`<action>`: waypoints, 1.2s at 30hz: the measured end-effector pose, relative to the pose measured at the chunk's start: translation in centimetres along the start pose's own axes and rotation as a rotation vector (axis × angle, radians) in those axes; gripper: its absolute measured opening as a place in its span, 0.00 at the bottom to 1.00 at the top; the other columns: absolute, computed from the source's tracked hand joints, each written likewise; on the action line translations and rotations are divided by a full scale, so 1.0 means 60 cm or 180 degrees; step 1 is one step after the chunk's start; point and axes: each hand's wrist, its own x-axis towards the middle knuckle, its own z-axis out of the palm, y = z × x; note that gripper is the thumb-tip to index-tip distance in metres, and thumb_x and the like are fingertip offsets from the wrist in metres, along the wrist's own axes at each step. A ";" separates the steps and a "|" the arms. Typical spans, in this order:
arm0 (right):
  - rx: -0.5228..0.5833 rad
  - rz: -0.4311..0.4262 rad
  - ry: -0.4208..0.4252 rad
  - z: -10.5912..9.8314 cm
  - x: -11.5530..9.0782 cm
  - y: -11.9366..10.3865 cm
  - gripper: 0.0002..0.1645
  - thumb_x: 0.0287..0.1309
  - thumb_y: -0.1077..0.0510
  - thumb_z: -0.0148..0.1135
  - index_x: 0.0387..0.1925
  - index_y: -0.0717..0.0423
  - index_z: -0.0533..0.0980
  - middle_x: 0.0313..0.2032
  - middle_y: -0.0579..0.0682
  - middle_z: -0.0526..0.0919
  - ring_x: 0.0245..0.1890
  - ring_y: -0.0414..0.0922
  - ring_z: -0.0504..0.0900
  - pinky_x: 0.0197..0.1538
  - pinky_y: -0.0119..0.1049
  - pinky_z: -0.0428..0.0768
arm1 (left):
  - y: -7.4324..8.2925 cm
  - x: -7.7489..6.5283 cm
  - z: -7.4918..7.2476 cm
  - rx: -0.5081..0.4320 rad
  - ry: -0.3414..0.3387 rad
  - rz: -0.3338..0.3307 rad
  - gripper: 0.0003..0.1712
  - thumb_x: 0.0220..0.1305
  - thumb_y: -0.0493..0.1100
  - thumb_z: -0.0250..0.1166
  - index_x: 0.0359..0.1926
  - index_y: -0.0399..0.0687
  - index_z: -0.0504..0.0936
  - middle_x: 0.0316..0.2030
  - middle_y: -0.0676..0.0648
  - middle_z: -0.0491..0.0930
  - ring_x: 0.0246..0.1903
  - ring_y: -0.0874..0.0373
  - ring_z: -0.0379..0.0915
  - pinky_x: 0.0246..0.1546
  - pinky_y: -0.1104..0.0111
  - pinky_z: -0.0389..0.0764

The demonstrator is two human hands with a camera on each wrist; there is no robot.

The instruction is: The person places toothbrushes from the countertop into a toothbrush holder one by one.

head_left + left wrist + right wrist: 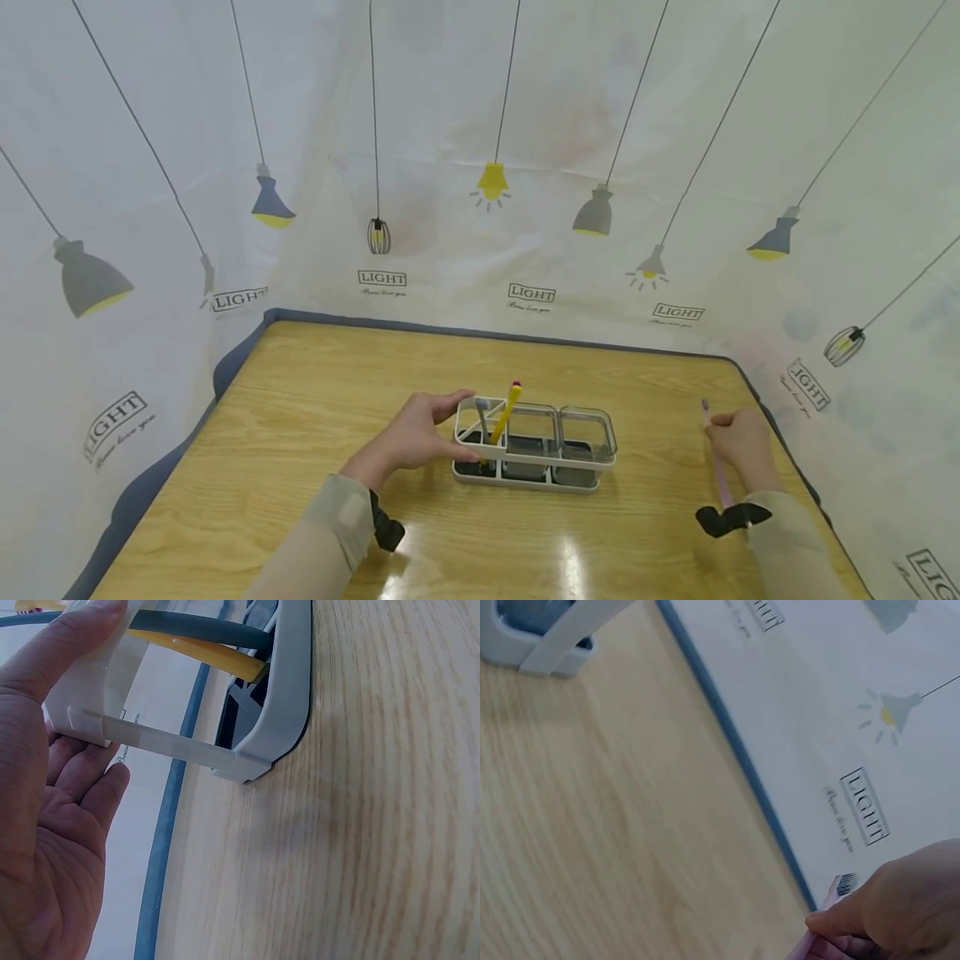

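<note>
A white toothbrush holder (pixel 525 457) with an upper frame and a base tray stands on the table. My left hand (pixel 416 433) grips its upper frame at the left end, thumb and fingers on opposite sides. In the divided left section lean a yellow toothbrush (pixel 505 415) and a grey-blue toothbrush (pixel 482 414); their lower ends show in the left wrist view. Two clear cups (pixel 534 410) fill the other sections. Off to the right, my right hand (pixel 742 443) pinches a pink-purple toothbrush (pixel 722 479) near its head. Dark bristles (pixel 846 883) show beyond the fingertips in the right wrist view.
The wood-grain table (pixel 360 358) has a rounded, dark-blue-edged border. Behind it and at both sides hangs a pale sheet (pixel 442 108) printed with lamps. Bare tabletop lies between the holder and my right hand.
</note>
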 end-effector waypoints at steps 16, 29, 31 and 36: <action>0.0481 -0.0678 0.0403 -0.047 -0.053 -0.155 0.18 0.75 0.64 0.58 0.58 0.76 0.79 0.47 0.67 0.83 0.45 0.58 0.82 0.38 0.28 0.79 | -0.004 -0.003 -0.003 0.0011 0.0043 0.0023 0.56 0.48 0.53 0.88 0.76 0.50 0.73 0.73 0.44 0.70 0.72 0.43 0.66 0.70 0.53 0.69; 0.1267 -0.1075 0.0505 -0.068 -0.115 -0.272 0.16 0.78 0.64 0.58 0.56 0.75 0.77 0.48 0.65 0.81 0.41 0.37 0.81 0.44 0.19 0.79 | 0.000 -0.003 0.001 0.0054 -0.0006 0.0016 0.57 0.49 0.53 0.88 0.78 0.49 0.71 0.75 0.44 0.67 0.73 0.45 0.65 0.71 0.53 0.69; 0.1449 -0.1092 0.0519 -0.069 -0.122 -0.289 0.15 0.78 0.65 0.59 0.55 0.75 0.77 0.48 0.64 0.81 0.42 0.39 0.81 0.45 0.20 0.81 | 0.000 -0.002 0.001 0.0042 -0.0013 0.0021 0.57 0.49 0.53 0.88 0.78 0.48 0.71 0.75 0.44 0.67 0.73 0.44 0.65 0.71 0.54 0.69; 0.1925 -0.1106 0.0514 -0.065 -0.135 -0.329 0.14 0.76 0.67 0.60 0.55 0.75 0.76 0.49 0.59 0.80 0.46 0.41 0.82 0.49 0.23 0.82 | -0.001 0.001 0.000 -0.0007 -0.0011 0.0053 0.56 0.49 0.52 0.88 0.77 0.48 0.71 0.75 0.45 0.67 0.74 0.43 0.64 0.71 0.54 0.69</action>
